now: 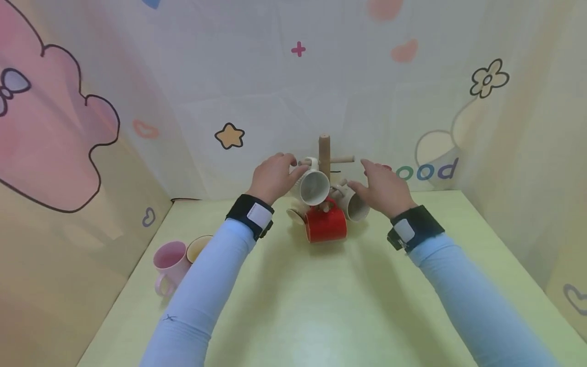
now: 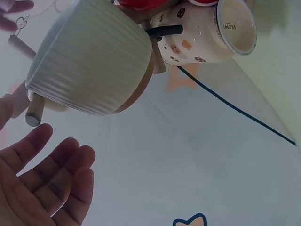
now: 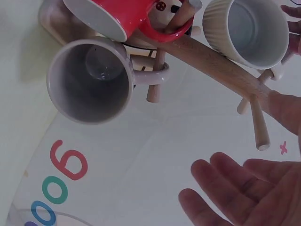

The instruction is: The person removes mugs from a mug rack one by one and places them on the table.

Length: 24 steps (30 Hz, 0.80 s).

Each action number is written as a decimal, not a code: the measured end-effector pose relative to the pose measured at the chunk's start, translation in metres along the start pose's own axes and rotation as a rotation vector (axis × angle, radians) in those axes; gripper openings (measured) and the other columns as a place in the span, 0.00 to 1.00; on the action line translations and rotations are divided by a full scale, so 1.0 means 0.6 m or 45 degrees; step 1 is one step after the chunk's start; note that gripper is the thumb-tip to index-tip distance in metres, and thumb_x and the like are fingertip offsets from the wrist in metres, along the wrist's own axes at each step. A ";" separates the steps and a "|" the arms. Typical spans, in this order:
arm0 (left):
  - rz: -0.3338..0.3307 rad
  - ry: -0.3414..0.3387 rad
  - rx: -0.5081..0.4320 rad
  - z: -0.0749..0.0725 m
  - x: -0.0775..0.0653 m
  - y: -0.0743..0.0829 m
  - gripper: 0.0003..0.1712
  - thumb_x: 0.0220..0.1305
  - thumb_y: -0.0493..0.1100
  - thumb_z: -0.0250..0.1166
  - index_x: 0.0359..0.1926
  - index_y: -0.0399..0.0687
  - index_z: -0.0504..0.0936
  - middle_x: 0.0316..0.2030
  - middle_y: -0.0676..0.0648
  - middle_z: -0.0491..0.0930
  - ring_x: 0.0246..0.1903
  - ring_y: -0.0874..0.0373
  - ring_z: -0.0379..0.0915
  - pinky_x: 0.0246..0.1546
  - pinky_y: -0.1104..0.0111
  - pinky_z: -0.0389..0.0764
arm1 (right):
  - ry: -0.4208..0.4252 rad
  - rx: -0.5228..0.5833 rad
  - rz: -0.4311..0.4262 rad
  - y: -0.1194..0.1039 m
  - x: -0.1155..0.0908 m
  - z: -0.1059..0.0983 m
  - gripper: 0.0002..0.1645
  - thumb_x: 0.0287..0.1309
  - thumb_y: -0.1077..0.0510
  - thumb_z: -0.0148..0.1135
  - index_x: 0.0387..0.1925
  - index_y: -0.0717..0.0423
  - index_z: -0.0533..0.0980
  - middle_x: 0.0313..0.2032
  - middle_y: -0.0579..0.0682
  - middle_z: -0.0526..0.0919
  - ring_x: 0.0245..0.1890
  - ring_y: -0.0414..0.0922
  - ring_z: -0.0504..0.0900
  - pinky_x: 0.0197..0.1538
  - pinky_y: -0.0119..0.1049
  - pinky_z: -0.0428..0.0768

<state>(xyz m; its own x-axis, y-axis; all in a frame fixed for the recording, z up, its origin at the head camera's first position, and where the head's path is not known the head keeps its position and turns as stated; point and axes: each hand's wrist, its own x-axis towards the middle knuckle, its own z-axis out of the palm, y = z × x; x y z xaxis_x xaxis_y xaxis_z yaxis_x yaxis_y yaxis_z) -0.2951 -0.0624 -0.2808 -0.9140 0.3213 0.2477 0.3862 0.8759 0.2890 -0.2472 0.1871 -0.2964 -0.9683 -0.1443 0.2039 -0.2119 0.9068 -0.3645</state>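
Backdrop (image 1: 275, 76): pale printed cloth, star (image 1: 230, 136), flower (image 1: 488, 78) and coloured letters (image 1: 425, 172) (the first partly covered by the right hand). Table (image 1: 298, 316): light green. Stand (image 1: 324, 150): wooden post with pegs, near the rear edge. White mug (image 1: 314, 187): ribbed, hung by its handle on the upper left peg. Red mug (image 1: 326, 225): low at the front, screening the foot of the post. Grey mug (image 1: 358, 208): low on the right, handle over a peg. Patterned mug (image 2: 195, 35): low on the left, behind the white one. Pink mug (image 1: 169, 262) and cream mug (image 1: 197, 248): on the table at left, the latter partly hidden by the left sleeve (image 1: 206, 285). Left hand (image 1: 275, 176): empty, fingers loosely bent, beside the white mug. Right hand (image 1: 387, 188): empty, fingers spread, beside the grey mug; thumb contact with the post cannot be told.
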 end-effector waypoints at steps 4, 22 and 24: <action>0.012 -0.018 0.065 -0.008 0.010 0.009 0.23 0.73 0.58 0.56 0.50 0.44 0.82 0.40 0.46 0.78 0.39 0.53 0.73 0.39 0.64 0.79 | 0.022 -0.023 -0.019 -0.012 0.024 -0.009 0.40 0.69 0.46 0.56 0.71 0.68 0.59 0.59 0.69 0.74 0.57 0.64 0.76 0.54 0.60 0.76; 0.080 -0.120 0.356 -0.003 0.031 0.031 0.20 0.77 0.53 0.52 0.50 0.43 0.83 0.36 0.45 0.77 0.36 0.53 0.73 0.37 0.63 0.81 | 0.132 -0.130 -0.013 -0.025 0.067 0.001 0.17 0.73 0.51 0.54 0.42 0.62 0.78 0.24 0.54 0.78 0.26 0.52 0.76 0.29 0.43 0.76; 0.094 -0.108 0.392 -0.008 0.032 0.035 0.20 0.77 0.52 0.52 0.50 0.44 0.84 0.36 0.45 0.77 0.36 0.53 0.73 0.37 0.62 0.82 | 0.132 -0.128 -0.012 -0.025 0.068 -0.002 0.16 0.73 0.51 0.54 0.43 0.62 0.78 0.26 0.55 0.79 0.27 0.52 0.77 0.31 0.44 0.77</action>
<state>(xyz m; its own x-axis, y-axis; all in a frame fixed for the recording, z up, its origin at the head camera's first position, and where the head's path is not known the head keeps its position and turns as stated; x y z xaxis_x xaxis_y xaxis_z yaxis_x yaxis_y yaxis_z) -0.3037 -0.0396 -0.2658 -0.8969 0.4057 0.1760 0.4082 0.9126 -0.0236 -0.2836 0.1682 -0.2813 -0.9463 -0.1160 0.3017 -0.2016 0.9415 -0.2702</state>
